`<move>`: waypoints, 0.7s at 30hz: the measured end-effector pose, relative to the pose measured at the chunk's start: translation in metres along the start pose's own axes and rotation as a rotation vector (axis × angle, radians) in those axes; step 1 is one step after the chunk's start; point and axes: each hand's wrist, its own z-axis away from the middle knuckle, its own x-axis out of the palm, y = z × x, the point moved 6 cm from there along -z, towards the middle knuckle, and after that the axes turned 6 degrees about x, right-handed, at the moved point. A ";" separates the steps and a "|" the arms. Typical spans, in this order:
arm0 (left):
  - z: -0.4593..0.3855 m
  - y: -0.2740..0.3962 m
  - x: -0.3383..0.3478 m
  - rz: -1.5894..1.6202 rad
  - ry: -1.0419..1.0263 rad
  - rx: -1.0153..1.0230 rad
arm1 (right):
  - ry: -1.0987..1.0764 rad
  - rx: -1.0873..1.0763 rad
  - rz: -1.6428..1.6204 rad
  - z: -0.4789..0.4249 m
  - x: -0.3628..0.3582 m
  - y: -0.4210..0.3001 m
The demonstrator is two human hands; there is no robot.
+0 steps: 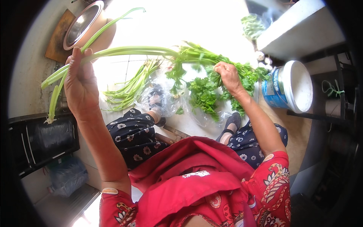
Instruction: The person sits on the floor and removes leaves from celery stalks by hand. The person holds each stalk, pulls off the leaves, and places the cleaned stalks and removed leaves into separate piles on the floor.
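Raised at the left, my left hand [82, 85] pinches pale green celery stalks [127, 51] between thumb and fingers. Their root ends stick out past the hand, and one thin stalk points up and away. From there the longer stalks stretch right to their leafy end. My right hand [230, 79] is curled around green celery leaves [217, 76] there. Below it, loose leaves [202, 98] lie on clear plastic [195, 113] on the floor. A bundle of thin bare stalks [130, 88] rests to the left, beside a crumpled clear bag [144, 98].
A white bucket [301, 85] with a blue printed label is at the right. Upper left, a metal basin [85, 25] stands by a wooden board [56, 39]. Bagged greens [252, 25] are at upper right. My feet flank a low wooden piece [175, 132].
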 end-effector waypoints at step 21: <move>0.006 -0.010 0.018 0.191 -0.165 -0.174 | -0.034 -0.142 0.101 -0.005 0.012 -0.017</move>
